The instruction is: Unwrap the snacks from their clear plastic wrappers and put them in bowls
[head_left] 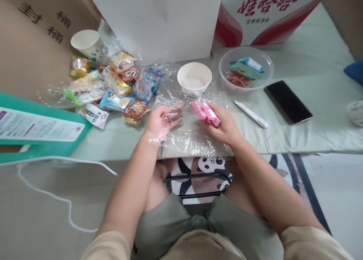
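Pink-wrapped snack packs (pixel 206 113) are gripped in my right hand (pixel 222 125), above a clear plastic bag (pixel 188 137) spread on the table. My left hand (pixel 164 122) has its fingers apart, in and against the crinkled film of that bag; I see nothing else in it. Just beyond the hands stands a white paper bowl (pixel 194 78). To its right, a clear plastic tub (pixel 246 69) holds a few snack packets. A pile of wrapped snacks (pixel 113 86) lies to the left of my left hand.
A white utility knife (pixel 251 114) and a black phone (pixel 288 102) lie at right. Cartons (pixel 161 21) stand along the back. A paper cup (pixel 86 44) is behind the snacks. A green box (pixel 42 127) is at the left edge, with a white cable (pixel 68 203) below.
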`<state>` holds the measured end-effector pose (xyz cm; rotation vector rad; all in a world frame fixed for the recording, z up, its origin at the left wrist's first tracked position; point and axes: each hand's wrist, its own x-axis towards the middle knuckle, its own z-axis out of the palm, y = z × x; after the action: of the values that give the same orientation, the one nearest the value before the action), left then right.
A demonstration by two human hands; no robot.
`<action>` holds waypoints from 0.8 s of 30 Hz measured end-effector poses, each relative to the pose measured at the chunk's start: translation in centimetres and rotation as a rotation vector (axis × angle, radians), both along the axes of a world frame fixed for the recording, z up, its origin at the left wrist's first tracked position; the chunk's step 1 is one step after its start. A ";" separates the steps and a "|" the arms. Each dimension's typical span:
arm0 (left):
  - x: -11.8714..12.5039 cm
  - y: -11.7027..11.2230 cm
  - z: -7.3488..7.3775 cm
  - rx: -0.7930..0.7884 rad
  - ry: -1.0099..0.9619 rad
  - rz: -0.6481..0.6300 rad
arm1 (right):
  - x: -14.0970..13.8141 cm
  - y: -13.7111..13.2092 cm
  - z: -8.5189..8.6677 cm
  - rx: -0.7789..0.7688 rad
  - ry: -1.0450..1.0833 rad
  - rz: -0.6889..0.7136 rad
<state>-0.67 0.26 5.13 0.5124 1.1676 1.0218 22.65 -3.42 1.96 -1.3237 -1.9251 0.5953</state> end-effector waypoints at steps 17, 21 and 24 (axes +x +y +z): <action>-0.4 0.3 0.7 -0.067 0.057 -0.033 | 8.3 10.5 12.2 -0.143 -0.791 -0.413; -0.2 0.2 0.7 -0.078 0.063 -0.056 | 9.8 13.2 9.0 -0.166 -0.916 -0.291; -0.3 0.2 0.6 -0.074 0.060 -0.062 | 12.0 15.1 5.9 0.097 -0.779 -0.140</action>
<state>-0.94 0.44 5.75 0.5204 1.2311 0.9121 34.63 11.66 7.87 -1.7706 -2.3799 -0.1236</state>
